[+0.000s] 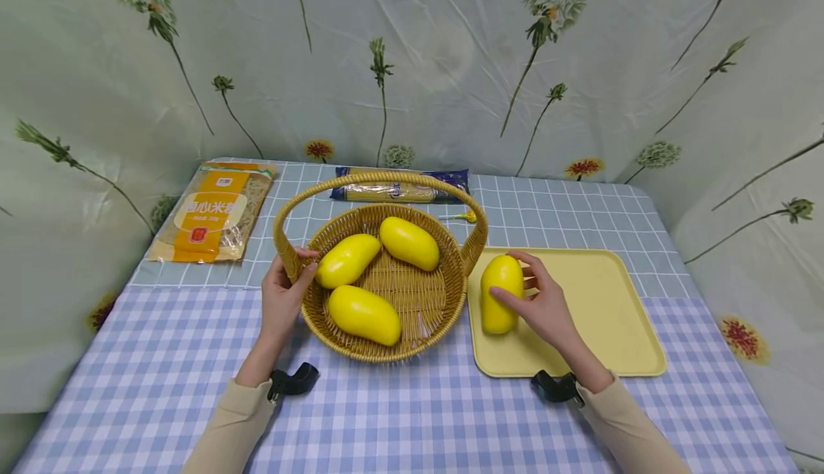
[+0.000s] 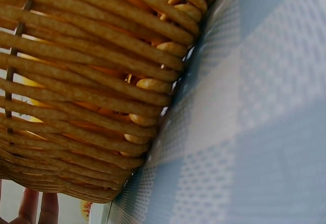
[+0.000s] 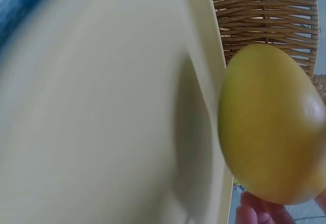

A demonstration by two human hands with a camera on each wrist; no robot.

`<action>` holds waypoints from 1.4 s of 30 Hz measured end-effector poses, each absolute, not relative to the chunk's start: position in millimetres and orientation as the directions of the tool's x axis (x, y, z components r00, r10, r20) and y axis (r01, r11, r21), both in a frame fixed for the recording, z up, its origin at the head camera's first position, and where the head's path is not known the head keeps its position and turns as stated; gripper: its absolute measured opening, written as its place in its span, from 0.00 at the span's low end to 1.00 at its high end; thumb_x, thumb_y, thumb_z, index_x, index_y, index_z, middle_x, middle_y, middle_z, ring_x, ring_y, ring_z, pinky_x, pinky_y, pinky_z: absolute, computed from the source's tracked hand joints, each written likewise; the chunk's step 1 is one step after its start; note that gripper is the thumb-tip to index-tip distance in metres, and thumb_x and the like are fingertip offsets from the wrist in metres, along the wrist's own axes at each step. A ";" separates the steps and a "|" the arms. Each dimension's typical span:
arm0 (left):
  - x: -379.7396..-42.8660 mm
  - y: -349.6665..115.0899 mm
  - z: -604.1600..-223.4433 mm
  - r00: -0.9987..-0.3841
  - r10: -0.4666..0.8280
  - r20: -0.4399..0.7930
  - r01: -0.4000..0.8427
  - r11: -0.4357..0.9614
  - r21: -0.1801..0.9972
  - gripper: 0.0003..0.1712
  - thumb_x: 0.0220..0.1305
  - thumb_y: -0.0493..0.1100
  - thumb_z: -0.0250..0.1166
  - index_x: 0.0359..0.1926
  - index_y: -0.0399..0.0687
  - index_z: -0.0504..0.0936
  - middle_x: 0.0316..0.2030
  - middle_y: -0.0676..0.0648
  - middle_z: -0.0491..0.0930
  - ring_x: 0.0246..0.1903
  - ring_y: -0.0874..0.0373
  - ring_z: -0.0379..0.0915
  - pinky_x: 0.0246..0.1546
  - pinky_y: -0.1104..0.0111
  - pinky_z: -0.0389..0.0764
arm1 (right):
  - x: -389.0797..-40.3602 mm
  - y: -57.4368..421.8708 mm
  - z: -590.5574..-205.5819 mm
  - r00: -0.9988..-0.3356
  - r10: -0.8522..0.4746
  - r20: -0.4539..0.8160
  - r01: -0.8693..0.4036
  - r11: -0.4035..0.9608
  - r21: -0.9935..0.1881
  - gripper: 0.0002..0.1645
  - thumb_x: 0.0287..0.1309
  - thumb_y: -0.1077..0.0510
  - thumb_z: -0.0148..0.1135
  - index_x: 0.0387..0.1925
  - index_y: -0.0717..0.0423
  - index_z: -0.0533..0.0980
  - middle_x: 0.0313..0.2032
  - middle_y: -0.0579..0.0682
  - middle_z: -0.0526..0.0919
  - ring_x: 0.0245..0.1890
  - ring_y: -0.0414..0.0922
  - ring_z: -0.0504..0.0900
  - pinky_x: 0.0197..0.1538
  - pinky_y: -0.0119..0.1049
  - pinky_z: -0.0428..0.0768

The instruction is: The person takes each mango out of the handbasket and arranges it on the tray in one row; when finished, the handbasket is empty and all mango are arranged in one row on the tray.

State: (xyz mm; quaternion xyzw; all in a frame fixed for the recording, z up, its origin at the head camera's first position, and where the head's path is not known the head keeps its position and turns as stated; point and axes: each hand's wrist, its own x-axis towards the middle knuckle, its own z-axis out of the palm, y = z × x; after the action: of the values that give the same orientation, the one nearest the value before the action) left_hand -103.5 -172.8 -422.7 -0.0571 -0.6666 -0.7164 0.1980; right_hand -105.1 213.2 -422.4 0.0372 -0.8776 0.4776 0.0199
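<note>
- Wearing beige sleeves [image 1: 232, 424] on both forearms at the bottom of the head view, with black wrist devices [image 1: 297, 379] just past the cuffs.
- Gripping a wicker basket [image 1: 418, 295] with the left hand [image 1: 281, 299], closing thumb and fingers on the rim beside the foot of the arched handle [image 1: 475, 242].
- Holding a yellow mango [image 1: 501, 295] in the right hand [image 1: 543, 306], spreading thumb and fingers only as wide as the fruit, laying the thumb along the near side and curling the fingers behind.
- Positioning that mango at the left end of a pale yellow tray [image 1: 592, 309], just right of the basket; casting a shadow on the tray in the right wrist view, but not showing clearly whether touching it.
- Seeing three more mangoes inside the basket: one [image 1: 347, 261] lying just beside the left thumb, one [image 1: 410, 243] lying at the far side, one [image 1: 365, 315] lying nearest.
- Facing a desk [image 1: 193, 359] under blue-and-white checked cloth, with an orange-labelled packet [image 1: 212, 216] lying at the far left and a dark blue packet [image 1: 367, 194] lying behind the basket.
</note>
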 end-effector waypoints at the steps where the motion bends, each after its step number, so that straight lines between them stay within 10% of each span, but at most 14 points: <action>1: -103.4 -173.0 -422.6 -0.917 -0.209 0.341 0.354 -0.031 0.935 0.11 0.62 0.21 0.55 0.46 0.19 0.68 0.40 0.47 0.80 0.46 0.58 0.73 0.48 0.72 0.72 | -105.7 212.8 -422.5 -0.997 -0.050 0.064 -0.081 0.546 -0.834 0.38 0.51 0.49 0.72 0.63 0.45 0.66 0.44 0.57 0.75 0.37 0.50 0.72 0.33 0.38 0.74; 42: -102.2 -171.3 -421.6 -0.916 -0.214 0.340 0.356 -0.043 0.933 0.12 0.61 0.20 0.55 0.46 0.19 0.67 0.41 0.46 0.80 0.46 0.57 0.73 0.49 0.71 0.72 | -118.1 217.6 -422.2 -0.969 -0.130 -0.210 0.064 0.688 -0.723 0.43 0.56 0.36 0.61 0.67 0.51 0.61 0.53 0.62 0.72 0.45 0.55 0.73 0.41 0.43 0.73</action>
State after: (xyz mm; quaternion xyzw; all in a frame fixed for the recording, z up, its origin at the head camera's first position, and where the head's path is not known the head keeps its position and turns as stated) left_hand -102.2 -171.3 -421.6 -0.0537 -0.6629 -0.7201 0.1978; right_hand -118.1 217.6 -422.2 0.0180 -0.9105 0.3944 -0.1231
